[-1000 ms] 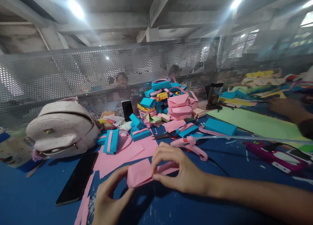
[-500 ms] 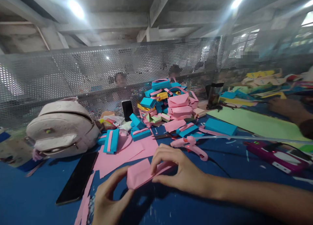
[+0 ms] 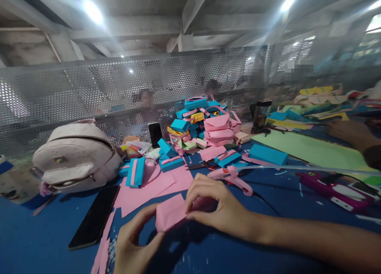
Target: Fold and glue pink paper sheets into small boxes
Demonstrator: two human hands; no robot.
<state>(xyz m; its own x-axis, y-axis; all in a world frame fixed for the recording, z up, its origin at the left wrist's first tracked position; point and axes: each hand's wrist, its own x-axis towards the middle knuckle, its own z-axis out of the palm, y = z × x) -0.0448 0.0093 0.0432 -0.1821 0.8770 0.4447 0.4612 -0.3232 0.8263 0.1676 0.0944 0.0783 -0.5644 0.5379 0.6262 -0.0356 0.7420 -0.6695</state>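
Note:
A folded pink paper box [image 3: 171, 213] is held between my two hands, low over the blue tabletop. My left hand [image 3: 135, 236] grips its left end between thumb and fingers. With thumb and fingertips pinched together, my right hand [image 3: 218, 206] holds the right side, and part of the box is hidden behind those fingers. Just beyond my right hand lies a pink hot glue gun [image 3: 230, 178]. Scissors [image 3: 202, 165] rest behind it. Pink paper sheets [image 3: 149, 190] lie beyond the box, with a blue paper box [image 3: 136, 172] banded in pink on them.
A black phone [image 3: 94, 216] and pink strips [image 3: 102, 246] lie left, near a white backpack [image 3: 79, 159]. Blue, pink and yellow paper pieces form a pile [image 3: 205, 123] at the back. A purple device [image 3: 336, 192] sits right, below another person's hand [image 3: 347, 131] and green sheet [image 3: 315, 147].
The pink box has shifted very slightly right and tilted a little, with both hands still on it. Everything else on the table stays in place.

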